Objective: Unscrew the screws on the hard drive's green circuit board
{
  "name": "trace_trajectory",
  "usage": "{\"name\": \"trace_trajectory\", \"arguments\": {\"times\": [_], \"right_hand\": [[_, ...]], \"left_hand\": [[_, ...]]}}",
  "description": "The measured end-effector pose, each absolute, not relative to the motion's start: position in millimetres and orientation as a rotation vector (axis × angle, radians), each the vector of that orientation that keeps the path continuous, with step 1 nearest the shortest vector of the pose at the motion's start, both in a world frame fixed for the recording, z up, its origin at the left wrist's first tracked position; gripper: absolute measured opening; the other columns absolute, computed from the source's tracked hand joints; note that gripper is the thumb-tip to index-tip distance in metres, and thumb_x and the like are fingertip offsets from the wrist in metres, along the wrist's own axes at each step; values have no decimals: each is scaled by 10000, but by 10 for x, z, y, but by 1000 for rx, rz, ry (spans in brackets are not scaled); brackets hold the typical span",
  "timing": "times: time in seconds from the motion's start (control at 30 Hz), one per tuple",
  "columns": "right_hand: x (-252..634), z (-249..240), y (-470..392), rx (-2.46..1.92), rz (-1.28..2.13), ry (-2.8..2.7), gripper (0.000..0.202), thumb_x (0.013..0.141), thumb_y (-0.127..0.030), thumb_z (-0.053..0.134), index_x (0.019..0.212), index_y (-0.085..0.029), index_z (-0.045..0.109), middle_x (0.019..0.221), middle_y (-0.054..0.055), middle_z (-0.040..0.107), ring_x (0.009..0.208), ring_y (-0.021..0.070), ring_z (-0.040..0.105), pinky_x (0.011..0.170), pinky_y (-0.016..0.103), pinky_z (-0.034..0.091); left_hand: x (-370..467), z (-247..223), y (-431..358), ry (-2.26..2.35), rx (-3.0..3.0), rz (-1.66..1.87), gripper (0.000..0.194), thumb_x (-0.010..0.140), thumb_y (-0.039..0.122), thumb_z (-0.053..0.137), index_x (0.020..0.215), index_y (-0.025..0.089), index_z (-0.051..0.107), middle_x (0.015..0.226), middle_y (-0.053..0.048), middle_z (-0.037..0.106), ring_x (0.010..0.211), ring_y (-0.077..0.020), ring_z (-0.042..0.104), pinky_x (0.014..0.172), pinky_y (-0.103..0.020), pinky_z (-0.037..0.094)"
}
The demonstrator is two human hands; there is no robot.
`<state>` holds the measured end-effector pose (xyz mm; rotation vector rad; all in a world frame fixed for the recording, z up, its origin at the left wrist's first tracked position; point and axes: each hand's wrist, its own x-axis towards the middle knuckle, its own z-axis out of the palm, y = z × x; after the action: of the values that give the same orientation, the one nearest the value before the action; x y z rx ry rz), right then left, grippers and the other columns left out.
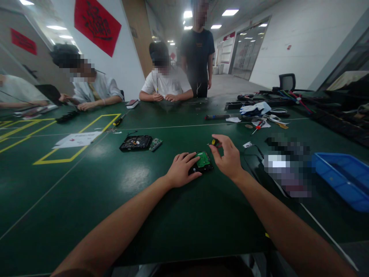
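Note:
A hard drive point(203, 161) with a green circuit board facing up lies on the table in front of me. My left hand point(183, 169) holds it from the left, with the fingers over its top and the thumb along its near edge; they hide its left part. Just above and right of the drive, my right hand point(226, 156) pinches a small black and yellow stubby screwdriver point(213, 142) between thumb and fingers. Its short tip points left, apart from the drive. Farther left lie an opened hard drive point(135, 143) and a loose circuit board point(156, 144).
A blue bin point(343, 179) stands at the right, beside blurred-out items and a cable. Behind are a red screwdriver point(258, 126), gloves point(255, 109) and a dark tool point(217, 117). Paper point(77, 139) lies left on the green table point(86, 200). Several people are across the table.

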<state>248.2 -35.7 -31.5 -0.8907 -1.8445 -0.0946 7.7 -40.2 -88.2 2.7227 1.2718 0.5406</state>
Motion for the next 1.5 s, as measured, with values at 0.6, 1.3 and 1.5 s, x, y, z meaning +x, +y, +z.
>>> {"name": "trace_trajectory", "arguments": {"times": [0.6, 1.3, 1.5], "right_hand": [[2469, -304, -373, -891, -58, -1859, 448, 1005, -232, 559, 1444, -303, 500, 1296, 102, 620, 1150, 294, 622, 955, 514, 569], [2491, -298, -366, -937, -118, -1835, 373, 973, -335, 678, 1322, -284, 558, 1172, 91, 626, 989, 281, 643, 832, 477, 587], [2475, -315, -368, -911, -70, -1865, 418, 999, -264, 604, 1407, -303, 520, 1249, 91, 633, 1048, 279, 649, 890, 494, 585]], "left_hand": [[81, -852, -413, 1274, 2711, 524, 748, 939, 681, 560, 1570, 303, 420, 1618, -78, 423, 1442, -387, 376, 1175, -605, 302], [79, -855, -408, 1277, 2710, 518, 751, 936, 678, 567, 1567, 297, 425, 1623, -76, 417, 1439, -387, 374, 1175, -601, 299], [82, -871, -405, 1276, 2716, 530, 747, 938, 684, 560, 1564, 298, 430, 1623, -72, 418, 1444, -382, 374, 1177, -596, 301]]}}
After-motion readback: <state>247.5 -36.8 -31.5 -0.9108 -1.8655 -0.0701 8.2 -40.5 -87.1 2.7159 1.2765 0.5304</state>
